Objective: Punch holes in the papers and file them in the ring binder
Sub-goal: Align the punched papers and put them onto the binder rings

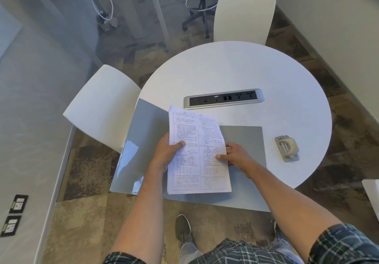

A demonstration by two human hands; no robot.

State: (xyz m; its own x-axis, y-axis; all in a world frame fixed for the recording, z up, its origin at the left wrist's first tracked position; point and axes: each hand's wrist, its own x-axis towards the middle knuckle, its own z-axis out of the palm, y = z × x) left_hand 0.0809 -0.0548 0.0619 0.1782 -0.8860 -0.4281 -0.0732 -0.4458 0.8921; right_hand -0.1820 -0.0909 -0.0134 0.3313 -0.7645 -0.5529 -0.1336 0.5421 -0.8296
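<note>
Gripping the papers (198,153) lengthwise away over the binder (244,140), both hands (167,154) (235,157) hide its rings.

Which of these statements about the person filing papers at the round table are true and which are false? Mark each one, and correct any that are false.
1. Both hands grip the papers. True: the left hand takes the left edge, the right hand the right edge.
2. The ring binder lies closed. False: it lies open beneath the papers.
3. The hole punch sits to the right of the binder. True.
4. The hole punch is in the right hand. False: it rests untouched on the table.
5. A socket strip is set into the table beyond the papers. True.
</note>
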